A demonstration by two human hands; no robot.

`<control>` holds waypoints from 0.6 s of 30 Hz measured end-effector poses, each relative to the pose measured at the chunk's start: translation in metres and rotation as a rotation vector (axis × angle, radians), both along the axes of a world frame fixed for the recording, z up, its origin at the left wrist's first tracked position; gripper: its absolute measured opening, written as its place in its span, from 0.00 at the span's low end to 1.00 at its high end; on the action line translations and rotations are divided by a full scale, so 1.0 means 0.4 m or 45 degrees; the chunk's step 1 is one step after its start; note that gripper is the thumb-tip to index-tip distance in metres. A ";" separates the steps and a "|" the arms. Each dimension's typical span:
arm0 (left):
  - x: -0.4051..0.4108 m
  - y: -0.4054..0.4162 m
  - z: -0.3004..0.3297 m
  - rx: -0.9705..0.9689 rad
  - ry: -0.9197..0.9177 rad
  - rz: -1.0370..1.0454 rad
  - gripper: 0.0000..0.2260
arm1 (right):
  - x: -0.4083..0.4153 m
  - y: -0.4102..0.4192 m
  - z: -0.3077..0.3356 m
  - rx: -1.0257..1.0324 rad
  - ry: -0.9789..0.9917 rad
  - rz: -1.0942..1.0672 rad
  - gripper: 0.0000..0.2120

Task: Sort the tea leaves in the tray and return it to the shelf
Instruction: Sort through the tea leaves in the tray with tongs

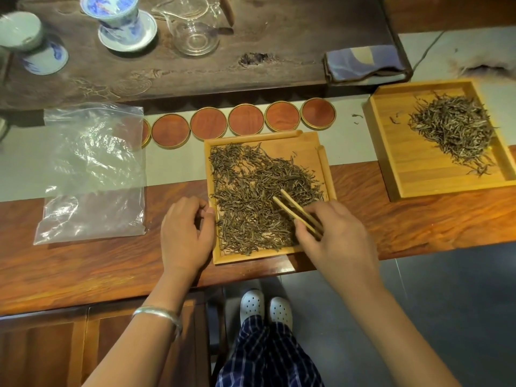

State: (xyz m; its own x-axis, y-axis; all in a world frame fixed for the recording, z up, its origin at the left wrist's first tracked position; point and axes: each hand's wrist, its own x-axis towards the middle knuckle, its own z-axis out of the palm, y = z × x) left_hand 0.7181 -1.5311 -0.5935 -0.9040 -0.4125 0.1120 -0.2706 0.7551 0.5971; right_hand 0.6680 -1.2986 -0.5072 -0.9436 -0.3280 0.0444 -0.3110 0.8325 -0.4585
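both hands worked at the near tray [325,174], which sat at the table's front edge, directly before the person, so the loose tea leaves [251,196] spread across it were within easy reach. right hand [339,237] pinched a pair of wooden tweezers [297,210], the tips slightly parted and lowered into the leaves near the tray's middle, probably to pick out single pieces rather than rake the whole lot. left hand [185,233] curled loosely against the tray's left rim, gripping nothing firmly as far as could be told, most likely there to stop the tray sliding while the tweezers probed.

well apart to the right lay a second tray [405,177] holding a tighter heap of leaves, seemingly the place for sorted pieces. an empty clear plastic bag [95,174] lay flat to the left. a row of round coasters [245,120] sat just behind the near tray. no shelf was in view, so the return step looked some way off.
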 end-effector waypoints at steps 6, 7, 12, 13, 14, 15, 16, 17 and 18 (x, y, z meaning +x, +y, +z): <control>-0.002 -0.001 -0.001 0.020 0.001 0.001 0.09 | -0.084 -0.048 -0.014 0.100 -0.026 0.016 0.10; -0.002 -0.001 -0.001 0.022 0.003 0.002 0.09 | -0.092 -0.045 -0.013 0.091 -0.009 0.004 0.10; -0.002 -0.002 -0.001 0.024 0.004 -0.003 0.09 | -0.113 -0.036 -0.024 0.090 -0.006 -0.060 0.10; -0.001 -0.002 0.000 0.026 -0.002 -0.002 0.09 | -0.119 -0.036 -0.028 0.093 -0.022 -0.076 0.10; -0.001 -0.002 0.000 0.027 -0.007 -0.002 0.09 | -0.125 -0.037 -0.031 0.093 -0.028 -0.092 0.10; -0.001 -0.002 0.001 0.030 -0.011 -0.003 0.09 | -0.131 -0.039 -0.032 0.092 -0.025 -0.106 0.11; -0.001 -0.002 0.003 0.034 -0.014 -0.005 0.08 | -0.136 -0.041 -0.031 0.089 -0.015 -0.113 0.10; -0.001 -0.002 0.004 0.036 -0.014 -0.009 0.08 | -0.139 -0.043 -0.028 0.090 -0.005 -0.109 0.10; -0.001 -0.002 0.005 0.037 -0.012 -0.012 0.08 | -0.137 -0.045 -0.025 0.098 -0.003 -0.089 0.09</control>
